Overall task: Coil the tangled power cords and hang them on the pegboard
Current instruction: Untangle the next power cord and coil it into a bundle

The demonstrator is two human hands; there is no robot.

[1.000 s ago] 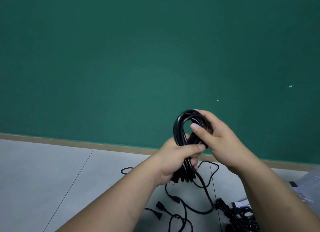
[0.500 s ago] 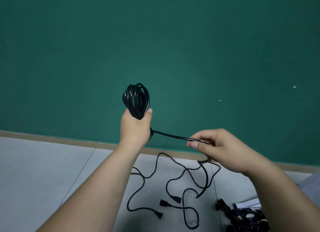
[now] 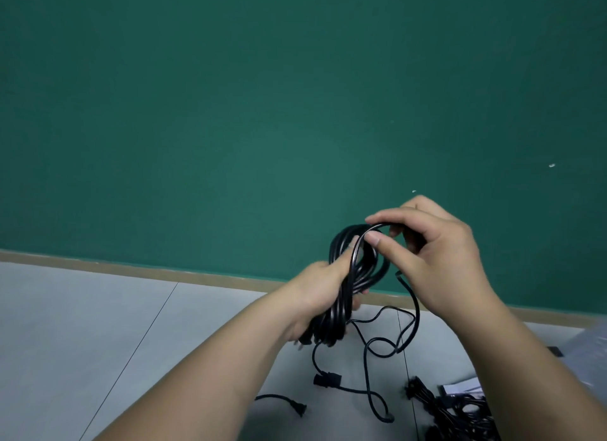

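My left hand (image 3: 323,292) grips a coil of black power cord (image 3: 348,296) around its middle, with several loops standing up above the fist. My right hand (image 3: 437,253) pinches one strand of the same cord between thumb and fingers and lays it over the top of the coil. From the right hand the loose cord (image 3: 410,325) drops in curls to the floor. No pegboard shows in the head view.
Loose cord ends with plugs (image 3: 326,380) lie on the grey tiled floor (image 3: 98,325) below my hands. A heap of more black cords (image 3: 460,414) and some papers sit at the bottom right. A green wall (image 3: 230,112) fills the background.
The left hand has come back down and to the right with the coil. The right hand has risen from pulling the strand sideways and now brings a new loop over the coil's top.
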